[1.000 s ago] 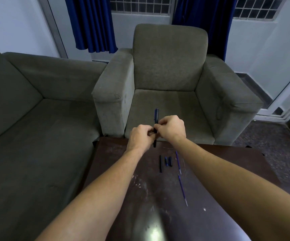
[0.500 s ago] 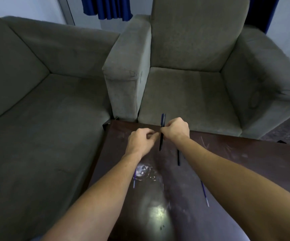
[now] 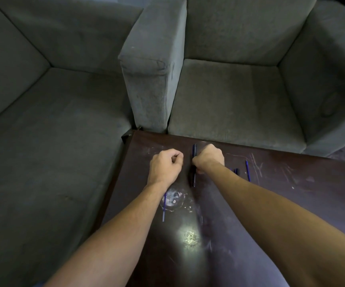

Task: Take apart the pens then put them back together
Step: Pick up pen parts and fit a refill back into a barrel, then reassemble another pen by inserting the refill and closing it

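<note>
Dark table [image 3: 301, 175] | right hand [image 3: 208, 160] grips pen [image 3: 192, 178] | left hand [image 3: 164, 164] curled

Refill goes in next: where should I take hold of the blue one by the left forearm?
Pinch the blue refill at its near half, from straight above, fingertips either side. It lies flat on the table, running near to far, and its far end is beside the left forearm.

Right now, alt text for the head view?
Right hand grips a dark pen over a scratched dark table; left hand is curled beside it, not touching the pen. Blue refills and small pen parts lie on the table, grey sofa and armchair behind.
</note>
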